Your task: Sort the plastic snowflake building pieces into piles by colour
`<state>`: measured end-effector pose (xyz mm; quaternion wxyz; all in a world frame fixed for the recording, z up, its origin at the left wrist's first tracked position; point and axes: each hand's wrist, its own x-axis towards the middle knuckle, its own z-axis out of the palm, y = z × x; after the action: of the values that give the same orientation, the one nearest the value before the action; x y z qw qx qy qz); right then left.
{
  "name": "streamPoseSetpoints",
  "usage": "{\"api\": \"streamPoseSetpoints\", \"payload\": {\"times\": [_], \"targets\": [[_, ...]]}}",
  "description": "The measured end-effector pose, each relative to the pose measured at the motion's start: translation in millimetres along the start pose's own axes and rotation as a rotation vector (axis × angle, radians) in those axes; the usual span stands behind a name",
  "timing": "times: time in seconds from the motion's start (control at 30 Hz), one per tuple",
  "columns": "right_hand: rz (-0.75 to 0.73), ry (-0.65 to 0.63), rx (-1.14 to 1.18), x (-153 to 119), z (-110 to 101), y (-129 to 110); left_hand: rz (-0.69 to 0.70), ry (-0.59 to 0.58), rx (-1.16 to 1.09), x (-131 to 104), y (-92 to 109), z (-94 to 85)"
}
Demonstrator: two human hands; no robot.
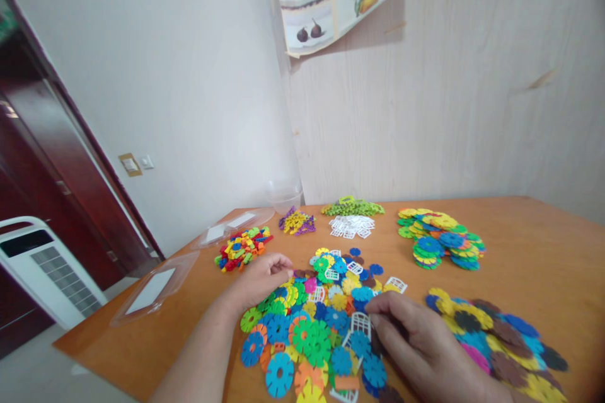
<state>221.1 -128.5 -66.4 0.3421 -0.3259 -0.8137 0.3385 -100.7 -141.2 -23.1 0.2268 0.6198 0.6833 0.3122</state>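
Note:
A mixed heap of notched plastic discs [317, 341] in many colours covers the table in front of me, with white lattice window pieces among them. At the heap's left edge is my left hand [262, 282], its fingers curled and closed; what they hold, if anything, is hidden. On the right side my right hand [418, 343] reaches in, thumb and fingertips closed at the edge of a white lattice window piece [361, 323]. Under that hand a dark disc shows only in part. Another white window piece [396, 284] lies just beyond it.
Behind the heap are piles of small red-and-yellow pieces [242, 249], purple-and-yellow pieces [297, 221], white window pieces [352, 227] and green pieces [353, 206]. Sorted discs [442, 238] and larger discs [503, 340] lie right. Clear lids [182, 264] and a clear bowl [284, 196] are left.

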Motion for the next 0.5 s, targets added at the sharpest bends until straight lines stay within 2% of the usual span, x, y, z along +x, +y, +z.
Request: {"api": "streamPoseSetpoints", "payload": {"times": [0.2, 0.5], "targets": [[0.012, -0.006, -0.008, 1.9, -0.2, -0.8, 0.122, -0.067, 0.089, 0.9, -4.5, 4.8], [0.031, -0.032, 0.011, 1.5, -1.8, -6.3, 0.09, -0.062, 0.024, 1.0, -3.3, 8.1]]}}
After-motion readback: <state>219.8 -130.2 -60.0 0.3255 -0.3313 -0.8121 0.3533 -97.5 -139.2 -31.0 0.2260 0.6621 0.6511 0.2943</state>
